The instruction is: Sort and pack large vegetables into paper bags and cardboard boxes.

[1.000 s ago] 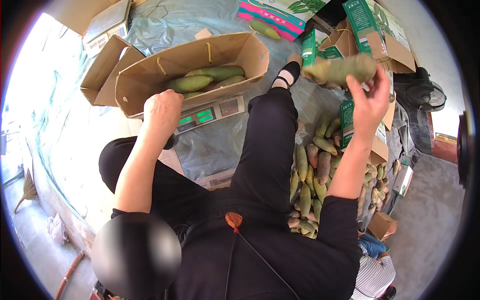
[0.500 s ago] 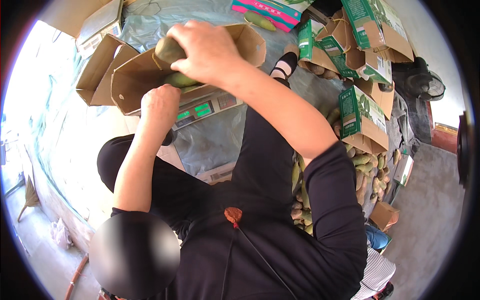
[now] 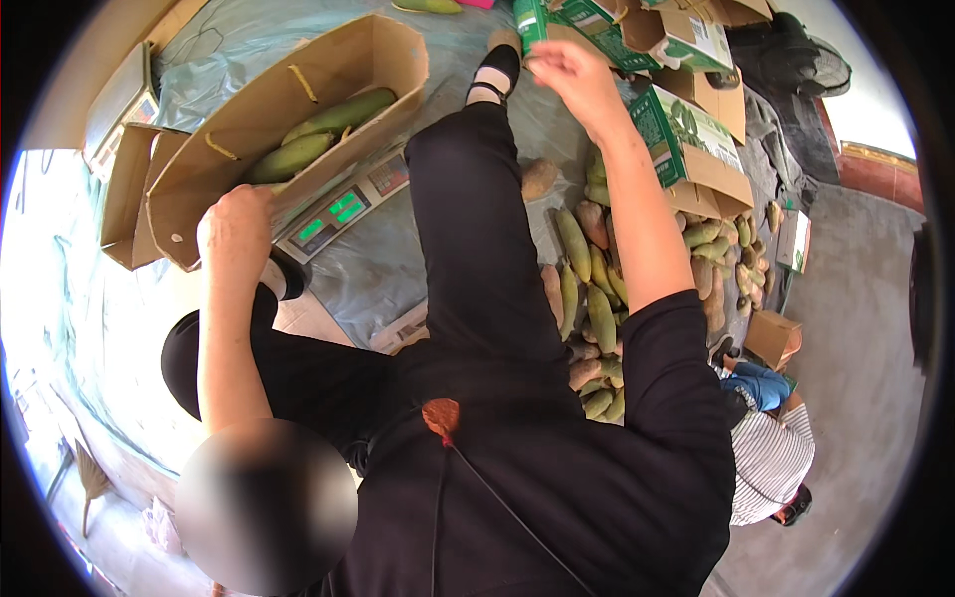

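My left hand [image 3: 236,224] is closed on the near side edge of a long, open cardboard box [image 3: 189,204] with yellow cord loops. The box sits tilted on a digital scale [image 3: 338,214] with a lit green display. Inside lie long green vegetables [image 3: 290,159], one overlapping another. Out to the right, my right hand [image 3: 582,85] is raised beside a green printed carton [image 3: 532,25]. Its fingers are loosely bent and nothing shows in them; whether they touch the carton I cannot tell.
A heap of green and brownish vegetables [image 3: 597,308] lies right of my leg. Green-and-white cartons [image 3: 686,139] stand beyond it, near a black fan [image 3: 821,65]. Another brown box [image 3: 124,214] is at the left. A person in a striped top [image 3: 771,463] is at the lower right.
My right hand has left the cardboard box and swung right toward the green cartons, without the vegetable it held. My left hand stays on the box edge. The whole view has shifted.
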